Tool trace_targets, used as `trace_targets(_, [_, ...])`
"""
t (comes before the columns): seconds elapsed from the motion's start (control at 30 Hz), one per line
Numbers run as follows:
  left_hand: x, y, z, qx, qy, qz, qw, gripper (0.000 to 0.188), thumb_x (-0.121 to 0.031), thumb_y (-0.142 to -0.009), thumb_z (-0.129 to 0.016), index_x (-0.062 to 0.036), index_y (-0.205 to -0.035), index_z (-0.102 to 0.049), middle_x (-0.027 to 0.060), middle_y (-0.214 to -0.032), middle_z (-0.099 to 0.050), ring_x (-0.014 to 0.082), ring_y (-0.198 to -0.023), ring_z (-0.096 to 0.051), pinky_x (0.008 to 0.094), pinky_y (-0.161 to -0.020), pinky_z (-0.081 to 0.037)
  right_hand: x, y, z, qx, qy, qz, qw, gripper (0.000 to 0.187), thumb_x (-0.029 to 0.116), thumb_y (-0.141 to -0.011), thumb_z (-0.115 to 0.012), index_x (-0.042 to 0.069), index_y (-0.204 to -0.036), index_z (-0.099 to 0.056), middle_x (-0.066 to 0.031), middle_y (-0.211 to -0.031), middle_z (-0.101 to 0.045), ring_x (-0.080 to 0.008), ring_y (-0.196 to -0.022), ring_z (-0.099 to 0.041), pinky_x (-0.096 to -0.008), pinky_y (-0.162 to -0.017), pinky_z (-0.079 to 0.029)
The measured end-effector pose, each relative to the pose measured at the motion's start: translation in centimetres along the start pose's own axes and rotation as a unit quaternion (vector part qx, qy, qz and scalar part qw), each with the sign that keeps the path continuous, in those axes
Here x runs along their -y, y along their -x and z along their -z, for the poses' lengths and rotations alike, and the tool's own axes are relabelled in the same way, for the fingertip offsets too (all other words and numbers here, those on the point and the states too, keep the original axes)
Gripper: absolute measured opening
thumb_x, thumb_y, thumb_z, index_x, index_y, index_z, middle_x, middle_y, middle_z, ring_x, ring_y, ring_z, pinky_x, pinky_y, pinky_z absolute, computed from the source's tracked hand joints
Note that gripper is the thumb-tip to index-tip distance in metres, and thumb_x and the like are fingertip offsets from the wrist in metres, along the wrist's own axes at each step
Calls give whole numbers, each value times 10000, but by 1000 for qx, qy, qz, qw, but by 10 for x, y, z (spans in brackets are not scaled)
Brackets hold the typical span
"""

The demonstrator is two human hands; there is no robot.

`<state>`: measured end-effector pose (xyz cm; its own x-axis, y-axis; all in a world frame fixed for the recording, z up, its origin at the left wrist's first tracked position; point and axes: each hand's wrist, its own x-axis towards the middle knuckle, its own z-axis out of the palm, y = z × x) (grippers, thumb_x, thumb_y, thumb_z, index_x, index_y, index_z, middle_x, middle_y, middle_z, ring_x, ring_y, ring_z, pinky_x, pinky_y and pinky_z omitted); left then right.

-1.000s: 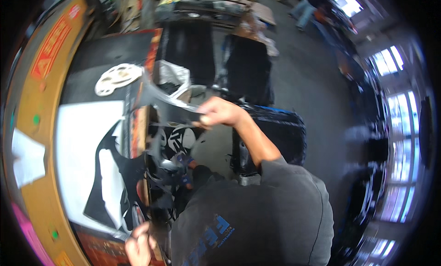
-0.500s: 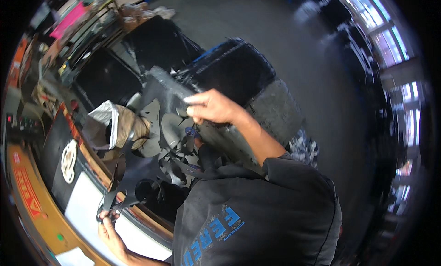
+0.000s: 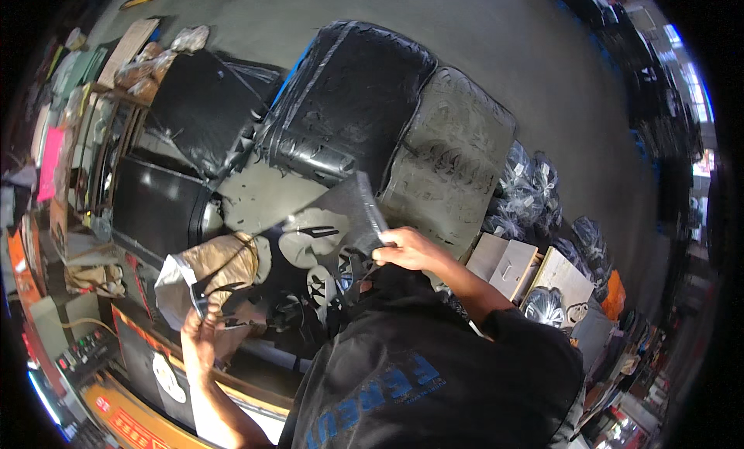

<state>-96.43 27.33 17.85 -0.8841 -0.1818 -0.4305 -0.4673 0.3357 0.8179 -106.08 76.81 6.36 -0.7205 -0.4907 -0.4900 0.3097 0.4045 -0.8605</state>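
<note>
A thin black sheet [image 3: 355, 215] riddled with cut-out holes stretches between my two hands. My right hand [image 3: 415, 250] pinches its thick, shiny edge in front of my chest. At the lower left, my left hand [image 3: 199, 340] has its fingers closed on the sheet's other end, beside the mouth of a brown and white sack [image 3: 229, 263]. Through the holes I see the grey floor and dark scraps. The sheet's lower part blends into the dark things under it, so its outline there is unclear.
Black plastic-wrapped stacks [image 3: 353, 92] stand ahead, beside a grey sheet with curved marks [image 3: 449, 143]. Clear bags [image 3: 527, 189] and boards [image 3: 508, 267] lie to the right. At lower left are an orange machine [image 3: 116, 402], a control box [image 3: 87, 350] and a white cut-out piece [image 3: 168, 377].
The view has swung round. My left hand has moved from over the white surface to beside the sack's mouth. The right hand is now closer to my chest. Both still grip the sheet.
</note>
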Motion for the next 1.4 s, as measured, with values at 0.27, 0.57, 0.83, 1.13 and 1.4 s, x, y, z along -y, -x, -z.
trace_targets(0.27, [-203,-407,-144,42,-233,-274,932,672,-386,-1031,-689,105,-1462,-533,292,-1353,-677,361,-1322,-628,433,-1104,-484,-50,-97,283,-251,-77,-46,964,163,250,-1019,-702,88,-1016,-683,-41,-886,-753,-158,-814,-725,-333,-699,-537])
trace_targets(0.57, [65,-336,-175,-27,-234,-105,966,491,-390,-1007,-669,-32,-1342,-652,287,-1214,-726,482,-1126,-702,518,-973,-560,-197,-210,279,-294,254,-77,918,301,340,-993,-691,41,-965,-703,-72,-829,-694,-178,-776,-648,-383,-759,-530])
trace_targets(0.83, [341,50,-90,272,-133,544,782,247,-292,-907,-676,-65,-1002,-696,182,-882,-685,370,-851,-668,485,-739,-532,-290,-218,44,256,176,-198,929,315,174,-770,-731,-9,-1027,-753,-234,-926,-747,-407,-876,-714,-504,-747,-520])
trace_targets(1.13, [335,-113,22,-50,327,665,669,321,-304,-987,-568,-173,-695,-541,18,-572,-528,215,-424,-525,405,-383,-411,-117,-494,40,187,392,-80,897,172,203,-786,-750,116,-932,-774,-69,-882,-723,-268,-756,-706,-365,-678,-567])
trace_targets(1.4, [257,-393,215,-230,379,330,833,480,-363,-1109,-577,80,-1288,-619,203,-1138,-736,231,-958,-729,348,-848,-610,132,-735,-135,39,-49,-253,965,287,160,-1051,-673,-21,-1273,-683,-95,-968,-722,-160,-777,-688,-296,-639,-547])
